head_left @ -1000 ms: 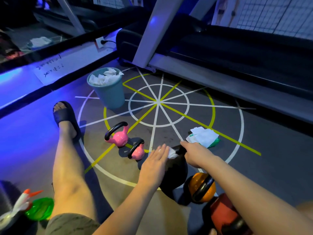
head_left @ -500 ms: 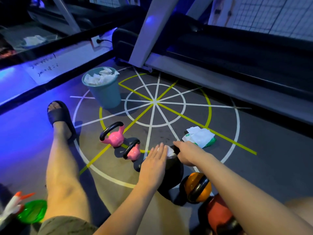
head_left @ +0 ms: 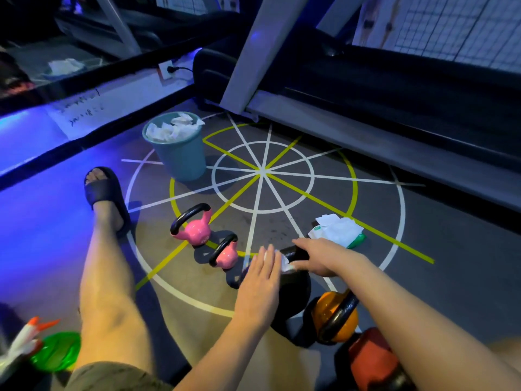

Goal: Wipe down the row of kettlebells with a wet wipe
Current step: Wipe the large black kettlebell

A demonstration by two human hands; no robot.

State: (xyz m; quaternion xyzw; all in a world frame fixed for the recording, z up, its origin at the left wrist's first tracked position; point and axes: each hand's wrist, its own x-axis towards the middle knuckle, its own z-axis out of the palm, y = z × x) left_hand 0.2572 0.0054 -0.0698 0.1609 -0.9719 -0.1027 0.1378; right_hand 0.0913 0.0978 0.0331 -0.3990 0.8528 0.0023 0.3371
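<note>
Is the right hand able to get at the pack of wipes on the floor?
Probably yes: the pack of wipes lies just beyond the right hand with nothing between, though that hand grips the black kettlebell.

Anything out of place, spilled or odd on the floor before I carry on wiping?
Nothing spilled or damaged. Two small things: the blue bin is full to its rim with used wipes, some poking above it, and loose white sheets lie sprawled over the green wipe pack.
</note>
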